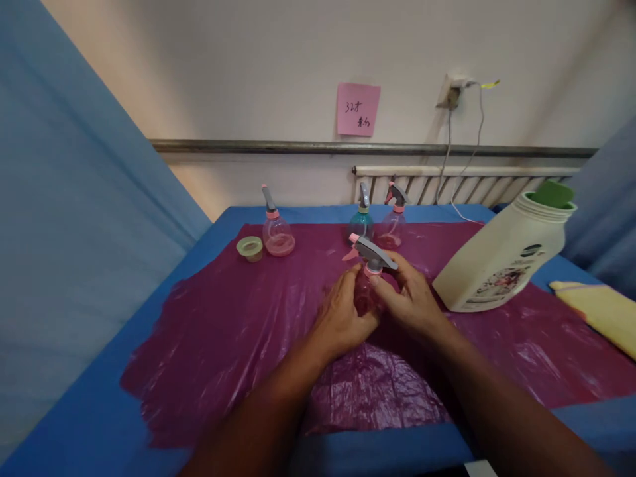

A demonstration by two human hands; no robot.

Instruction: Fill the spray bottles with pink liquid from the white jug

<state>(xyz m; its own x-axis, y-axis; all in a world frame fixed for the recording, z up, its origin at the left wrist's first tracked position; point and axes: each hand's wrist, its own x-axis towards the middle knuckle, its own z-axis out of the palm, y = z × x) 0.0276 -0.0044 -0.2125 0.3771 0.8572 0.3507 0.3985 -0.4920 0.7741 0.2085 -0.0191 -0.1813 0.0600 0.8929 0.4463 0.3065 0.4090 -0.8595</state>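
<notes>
Left grip, right grip — around sprayer, bare sheet leftward

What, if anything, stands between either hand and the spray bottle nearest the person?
Nothing visible: the left hand and the right hand are both on the near spray bottle. The white jug stands to the right of the right hand, and the blue-green spray bottle stands beyond the near one; neither comes between.

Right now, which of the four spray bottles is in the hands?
The front spray bottle; the leftmost bottle, the blue-green bottle and the bottle at its right stand farther back, untouched.
</notes>
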